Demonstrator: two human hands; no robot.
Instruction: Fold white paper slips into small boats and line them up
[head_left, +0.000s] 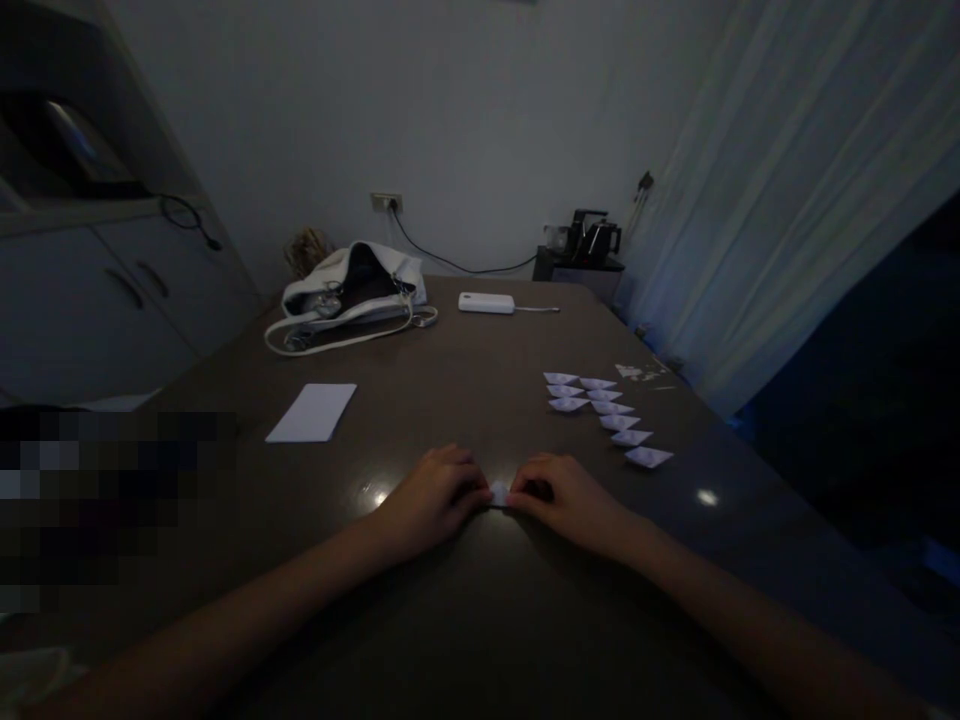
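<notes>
Wht bag L of wht pwr bank; blk kettle, curtain R.

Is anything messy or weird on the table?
Yes: small pale scraps lie scattered near the right edge of the table, looking messy beside the lined-up paper boats.

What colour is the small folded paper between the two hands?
The folded paper looks white in dim light, best seen in the head view.
</notes>
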